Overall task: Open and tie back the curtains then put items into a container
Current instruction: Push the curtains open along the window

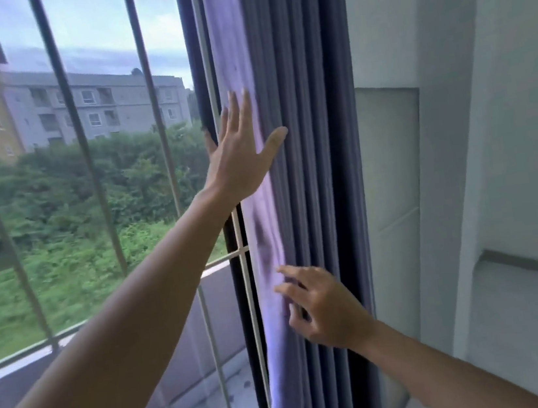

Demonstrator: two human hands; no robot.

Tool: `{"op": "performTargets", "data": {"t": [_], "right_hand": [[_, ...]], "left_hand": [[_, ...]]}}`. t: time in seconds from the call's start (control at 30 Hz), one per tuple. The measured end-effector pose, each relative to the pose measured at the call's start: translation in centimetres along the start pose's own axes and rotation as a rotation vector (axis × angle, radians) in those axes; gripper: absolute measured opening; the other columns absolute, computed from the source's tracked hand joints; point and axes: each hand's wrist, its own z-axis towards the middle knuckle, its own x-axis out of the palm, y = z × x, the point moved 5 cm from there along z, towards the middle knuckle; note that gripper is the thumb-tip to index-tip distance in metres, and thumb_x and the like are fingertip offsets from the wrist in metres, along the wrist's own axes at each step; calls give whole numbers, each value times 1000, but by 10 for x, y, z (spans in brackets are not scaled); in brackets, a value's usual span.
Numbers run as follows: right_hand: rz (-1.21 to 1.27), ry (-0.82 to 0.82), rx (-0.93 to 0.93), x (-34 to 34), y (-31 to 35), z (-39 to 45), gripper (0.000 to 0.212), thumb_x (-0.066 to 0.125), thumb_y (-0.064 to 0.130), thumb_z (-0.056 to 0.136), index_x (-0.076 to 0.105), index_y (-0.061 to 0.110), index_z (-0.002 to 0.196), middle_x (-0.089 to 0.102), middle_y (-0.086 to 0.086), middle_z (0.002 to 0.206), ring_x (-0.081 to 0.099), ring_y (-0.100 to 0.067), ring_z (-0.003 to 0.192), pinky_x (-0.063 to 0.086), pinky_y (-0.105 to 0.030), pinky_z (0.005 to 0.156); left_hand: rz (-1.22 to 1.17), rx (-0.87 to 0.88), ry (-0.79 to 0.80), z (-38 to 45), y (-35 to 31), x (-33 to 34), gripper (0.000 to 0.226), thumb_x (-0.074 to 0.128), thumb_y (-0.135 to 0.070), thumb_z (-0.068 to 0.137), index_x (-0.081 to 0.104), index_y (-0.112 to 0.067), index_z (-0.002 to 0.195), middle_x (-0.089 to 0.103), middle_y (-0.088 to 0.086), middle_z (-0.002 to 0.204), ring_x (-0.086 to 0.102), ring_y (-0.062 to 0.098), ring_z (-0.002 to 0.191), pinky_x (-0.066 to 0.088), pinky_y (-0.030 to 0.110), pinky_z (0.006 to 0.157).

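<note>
The curtain (pixel 294 173) is hanging bunched against the wall (pixel 504 104) — left hand (pixel 240 152) pressing flat and open, right hand (pixel 322 306) reaching in with loose fingers gripping nothing — best gathering every pleat tight before tying.

Soft overcast daylight enters through the window (pixel 88 193); edges bow with wide-angle distortion, slight blur throughout.

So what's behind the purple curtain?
The bunched curtain covers the window's right edge and the wall there, so that part is hidden. Left of it, the dark frame and glass show. The left hand and right hand touch the curtain.
</note>
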Motion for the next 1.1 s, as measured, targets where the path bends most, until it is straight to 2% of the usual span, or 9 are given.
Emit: {"op": "performTargets", "data": {"t": [0.13, 0.27, 0.37, 0.47, 0.57, 0.73, 0.87, 0.97, 1.1], "right_hand": [[23, -44, 116, -27, 18, -12, 34, 56, 21, 83, 64, 16, 115, 56, -5, 132, 60, -17, 106, 49, -33, 92], [49, -89, 213, -56, 21, -13, 32, 58, 18, 81, 63, 16, 113, 55, -5, 130, 62, -18, 98, 53, -34, 81], [73, -115, 247, -70, 17, -4, 32, 60, 15, 82, 63, 16, 114, 54, -5, 132, 61, -20, 103, 50, -32, 86], [115, -149, 264, -77, 13, 13, 31, 59, 15, 85, 62, 16, 116, 52, -3, 133, 55, -19, 116, 49, -34, 93], [168, -183, 250, -80, 10, 32, 30, 58, 14, 86, 62, 15, 115, 52, 0, 131, 54, -17, 115, 50, -31, 89], [263, -173, 229, -82, -13, 48, 29, 56, 14, 87, 60, 18, 116, 51, 5, 128, 54, -12, 110, 50, -27, 82], [351, -98, 218, -81, -41, 48, 31, 55, 14, 89, 58, 20, 119, 53, 9, 122, 55, -9, 104, 49, -25, 83], [454, -46, 234, -74, -62, 50, 34, 55, 13, 90, 57, 23, 122, 54, 12, 114, 60, -11, 90, 52, -31, 85], [704, 21, 245, -57, -66, 62, 32, 55, 14, 94, 55, 23, 125, 57, 11, 116, 57, -7, 106, 51, -33, 94]], "left_hand": [[18, -101, -87, -31, 9, -36, 83, 43, -58, 91, 3, -18, 152, -2, 5, 160, 5, 22, 147, 5, 54, 114], [65, -219, -286, -59, 24, -66, 77, 46, -52, 92, 13, -15, 151, 4, 9, 160, 15, 28, 145, 14, 55, 115], [154, -261, -381, -78, 33, -79, 83, 56, -52, 86, 18, -15, 149, 15, 12, 157, 26, 32, 139, 24, 52, 111], [324, -249, -357, -92, 38, -75, 95, 66, -61, 72, 26, -16, 145, 36, 14, 141, 41, 31, 124, 34, 48, 103], [401, -315, -313, -101, 41, -55, 98, 73, -62, 65, 31, -14, 140, 41, 12, 127, 46, 31, 113, 36, 48, 98], [350, -449, -278, -95, 41, -17, 83, 76, -53, 69, 38, -11, 129, 52, 12, 121, 51, 32, 110, 37, 44, 95], [191, -479, -406, -96, 47, -9, 64, 78, -43, 72, 46, -11, 117, 62, 4, 92, 59, 29, 89, 39, 43, 91], [202, -380, -500, -106, 43, -6, 43, 75, -36, 77, 55, -7, 101, 47, -5, 63, 49, 24, 64, 42, 39, 81], [315, -372, -524, -118, 43, -3, 43, 65, -48, 82, 54, -10, 67, 42, -2, 55, 41, 19, 59, 28, 29, 58]]}}
